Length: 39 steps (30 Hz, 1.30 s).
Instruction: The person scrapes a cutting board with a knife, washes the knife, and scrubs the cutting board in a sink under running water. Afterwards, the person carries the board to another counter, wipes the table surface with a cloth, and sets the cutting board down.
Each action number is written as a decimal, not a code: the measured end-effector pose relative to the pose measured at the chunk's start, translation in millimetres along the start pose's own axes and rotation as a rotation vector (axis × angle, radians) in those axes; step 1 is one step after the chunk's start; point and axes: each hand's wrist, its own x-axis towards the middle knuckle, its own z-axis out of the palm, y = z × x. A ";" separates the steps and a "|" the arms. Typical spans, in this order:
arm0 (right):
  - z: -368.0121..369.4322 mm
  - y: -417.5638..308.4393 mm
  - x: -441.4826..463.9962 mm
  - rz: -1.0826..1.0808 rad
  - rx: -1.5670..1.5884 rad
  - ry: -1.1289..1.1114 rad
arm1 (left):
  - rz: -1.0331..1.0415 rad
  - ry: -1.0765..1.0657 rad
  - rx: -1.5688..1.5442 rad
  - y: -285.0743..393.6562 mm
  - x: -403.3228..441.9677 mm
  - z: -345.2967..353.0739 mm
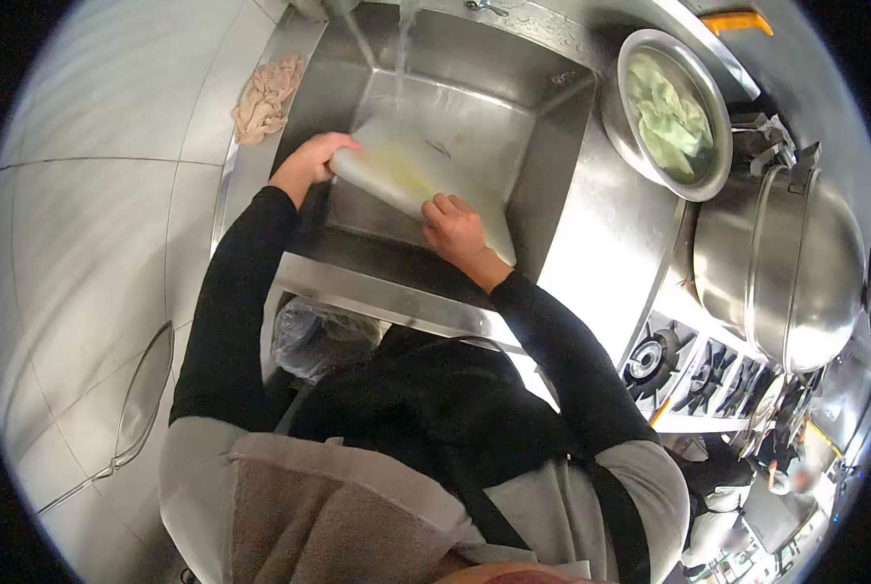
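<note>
A pale, whitish board (389, 173) with a yellowish patch is held at a slant inside the metal sink (562, 161). My left hand (316, 164) grips its left end, fingers closed round the edge. On the board's near edge rests my right hand (455, 232), its fingers curled together; whatever is in them is hidden. Water (405, 44) runs down into the sink behind the board. A small dark bit lies near the board's far side.
A crumpled beige cloth (267, 98) is on the sink's left rim. At the right stand a metal bowl (611, 115) with green leaves in water, a large metal pot (786, 263) and stove burners (652, 358). A plastic-lined bin (309, 339) is below. Another person is far right.
</note>
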 end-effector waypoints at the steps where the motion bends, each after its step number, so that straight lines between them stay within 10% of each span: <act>1: -1.6 -2.5 3.6 -0.010 -0.009 0.025 | 0.040 -0.004 0.016 9.4 -18.2 4.8; 13: 69.1 -14.9 94.6 0.276 0.241 0.103 | 0.637 0.617 0.827 65.6 -114.8 76.6; 17: -75.4 29.3 211.4 -0.085 0.091 0.698 | 0.681 0.651 1.009 54.5 -97.7 62.5; 19: -160.0 33.2 266.1 0.097 0.136 0.545 | 0.713 0.627 1.061 63.1 -101.6 74.4; 21: -189.3 34.9 323.3 -0.212 -0.161 0.811 | 0.786 0.660 1.143 63.0 -98.6 87.8; 24: -186.2 62.4 333.9 0.028 0.192 0.197 | 0.842 0.704 1.231 62.6 -82.8 108.1; 27: -178.3 84.0 323.7 0.203 0.451 0.273 | 0.781 0.694 1.410 71.2 -64.7 128.0; 30: -140.3 110.0 289.7 0.504 1.406 0.834 | 0.690 0.558 1.531 84.2 -61.2 154.9; 34: -103.3 81.2 262.0 0.763 1.266 -0.218 | 0.867 0.530 1.495 85.3 -35.9 176.5; 37: -100.9 76.8 291.6 0.687 1.110 0.020 | 0.987 0.569 1.573 89.3 -26.6 189.5; 39: -104.6 77.4 295.0 0.450 0.948 -0.322 | 0.958 0.572 1.603 99.7 -33.9 199.0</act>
